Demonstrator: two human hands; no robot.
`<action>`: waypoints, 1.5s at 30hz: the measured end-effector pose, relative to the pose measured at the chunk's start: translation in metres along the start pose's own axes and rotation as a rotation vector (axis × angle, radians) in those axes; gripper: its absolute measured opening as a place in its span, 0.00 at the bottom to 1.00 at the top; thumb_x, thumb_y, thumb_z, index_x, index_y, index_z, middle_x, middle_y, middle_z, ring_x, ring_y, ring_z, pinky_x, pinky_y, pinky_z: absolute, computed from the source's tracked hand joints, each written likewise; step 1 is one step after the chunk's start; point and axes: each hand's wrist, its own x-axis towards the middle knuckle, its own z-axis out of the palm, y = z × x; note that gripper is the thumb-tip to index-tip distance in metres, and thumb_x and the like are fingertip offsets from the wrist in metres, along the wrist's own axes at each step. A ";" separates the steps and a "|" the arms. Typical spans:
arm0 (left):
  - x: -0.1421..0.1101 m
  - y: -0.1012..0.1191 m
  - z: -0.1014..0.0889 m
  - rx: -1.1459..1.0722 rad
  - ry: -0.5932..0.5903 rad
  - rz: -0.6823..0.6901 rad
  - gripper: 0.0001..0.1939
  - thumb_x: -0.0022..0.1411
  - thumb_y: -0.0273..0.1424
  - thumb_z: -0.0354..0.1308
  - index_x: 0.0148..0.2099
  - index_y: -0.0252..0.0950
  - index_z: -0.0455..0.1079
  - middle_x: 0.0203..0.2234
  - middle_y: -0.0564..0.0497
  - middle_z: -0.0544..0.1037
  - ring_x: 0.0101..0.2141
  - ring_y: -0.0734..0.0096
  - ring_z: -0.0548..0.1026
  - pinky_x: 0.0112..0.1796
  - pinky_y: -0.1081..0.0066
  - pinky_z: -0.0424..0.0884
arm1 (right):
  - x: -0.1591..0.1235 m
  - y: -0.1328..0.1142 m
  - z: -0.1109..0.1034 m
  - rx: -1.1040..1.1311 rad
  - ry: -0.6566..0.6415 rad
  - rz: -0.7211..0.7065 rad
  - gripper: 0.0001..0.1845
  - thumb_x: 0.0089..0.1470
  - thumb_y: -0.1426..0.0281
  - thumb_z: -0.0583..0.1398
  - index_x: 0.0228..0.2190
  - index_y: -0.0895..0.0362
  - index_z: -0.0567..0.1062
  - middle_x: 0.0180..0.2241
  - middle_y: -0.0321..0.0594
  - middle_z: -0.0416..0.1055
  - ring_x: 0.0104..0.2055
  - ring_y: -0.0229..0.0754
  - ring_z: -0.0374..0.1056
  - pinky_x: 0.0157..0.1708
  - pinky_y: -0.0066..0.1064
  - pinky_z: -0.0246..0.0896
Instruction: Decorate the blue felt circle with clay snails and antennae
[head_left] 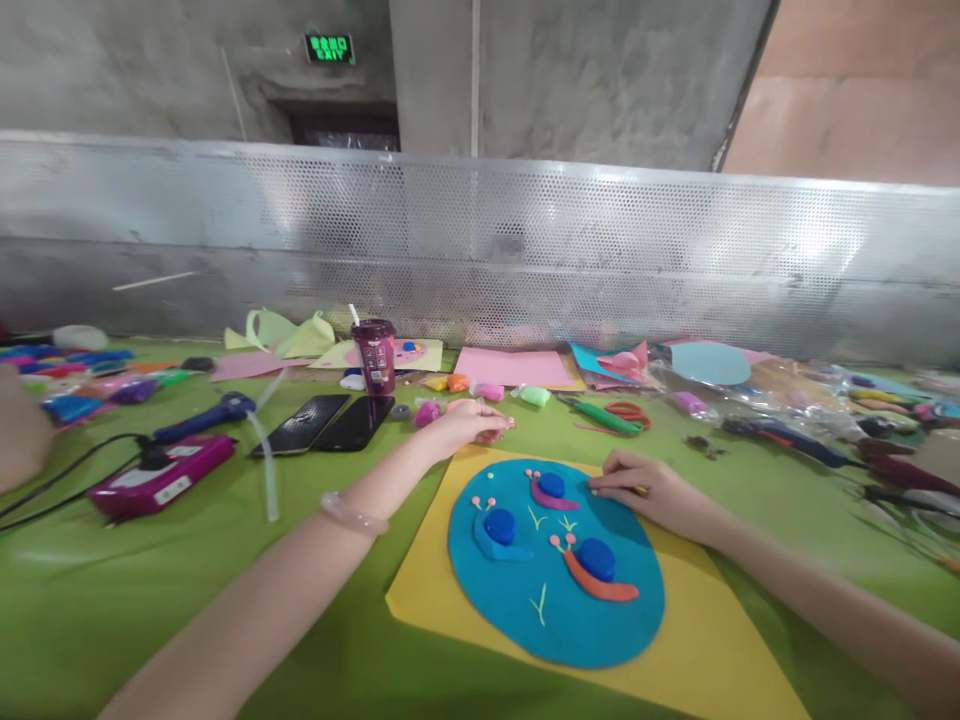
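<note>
My left hand (474, 424), a beaded bracelet on its wrist, reaches over the back edge of a yellow sheet (420, 585). Its fingers are drawn together; whether anything sits between them is hidden. Packets of pink clay (427, 413) lie close by it. My right hand (651, 490) rests with fingers laid out at the rim of a blue paper circle (517, 620) on the sheet, holding nothing. Three snails with blue cap shells decorate the circle: a purple one (553, 494), a blue one (491, 540) and an orange one (607, 588). Small green grass strands (538, 605) lie among them.
Behind are a purple cup with a straw (376, 360), a pink sheet (514, 367) and green-handled scissors (607, 415). Two phones (356, 423), a glue gun (202, 417) and a power strip (165, 478) lie left. Another person's arm (21, 430) shows at far left.
</note>
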 end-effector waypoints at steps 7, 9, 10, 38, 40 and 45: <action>0.000 0.001 0.001 -0.009 -0.001 -0.006 0.10 0.46 0.32 0.65 0.31 0.30 0.74 0.20 0.53 0.71 0.23 0.78 0.66 0.30 0.73 0.63 | 0.001 -0.004 -0.001 0.003 0.002 0.010 0.20 0.58 0.57 0.51 0.39 0.53 0.78 0.35 0.43 0.67 0.34 0.41 0.66 0.34 0.33 0.62; 0.001 0.000 0.000 -0.013 -0.003 0.001 0.10 0.46 0.32 0.65 0.31 0.30 0.74 0.20 0.53 0.70 0.23 0.78 0.66 0.30 0.72 0.63 | 0.001 -0.006 -0.003 0.017 0.020 0.006 0.20 0.58 0.58 0.51 0.39 0.53 0.78 0.34 0.44 0.67 0.32 0.40 0.65 0.32 0.32 0.62; 0.001 0.000 0.000 -0.015 -0.004 0.001 0.10 0.46 0.32 0.66 0.31 0.30 0.74 0.20 0.52 0.70 0.24 0.78 0.67 0.30 0.72 0.63 | 0.000 -0.007 -0.003 0.028 0.031 0.001 0.20 0.58 0.59 0.51 0.39 0.54 0.78 0.33 0.44 0.67 0.31 0.40 0.65 0.31 0.32 0.61; 0.002 -0.005 -0.004 0.044 -0.020 0.003 0.08 0.51 0.31 0.63 0.33 0.32 0.75 0.25 0.50 0.74 0.27 0.76 0.71 0.35 0.72 0.66 | -0.005 -0.012 -0.005 0.054 0.079 -0.069 0.21 0.58 0.60 0.50 0.33 0.57 0.79 0.29 0.44 0.65 0.28 0.39 0.64 0.27 0.30 0.61; 0.002 -0.005 -0.004 0.056 -0.018 0.000 0.08 0.51 0.32 0.63 0.33 0.32 0.75 0.25 0.50 0.74 0.27 0.76 0.71 0.34 0.72 0.65 | -0.006 -0.012 -0.005 0.056 0.078 -0.077 0.21 0.58 0.61 0.50 0.33 0.57 0.79 0.29 0.44 0.65 0.29 0.39 0.64 0.27 0.30 0.61; 0.001 -0.004 -0.003 0.037 -0.024 0.012 0.09 0.52 0.33 0.62 0.34 0.32 0.74 0.25 0.51 0.74 0.27 0.76 0.71 0.34 0.72 0.66 | -0.007 -0.010 -0.002 0.036 0.071 -0.101 0.20 0.59 0.63 0.50 0.35 0.58 0.79 0.29 0.45 0.65 0.28 0.39 0.63 0.26 0.30 0.61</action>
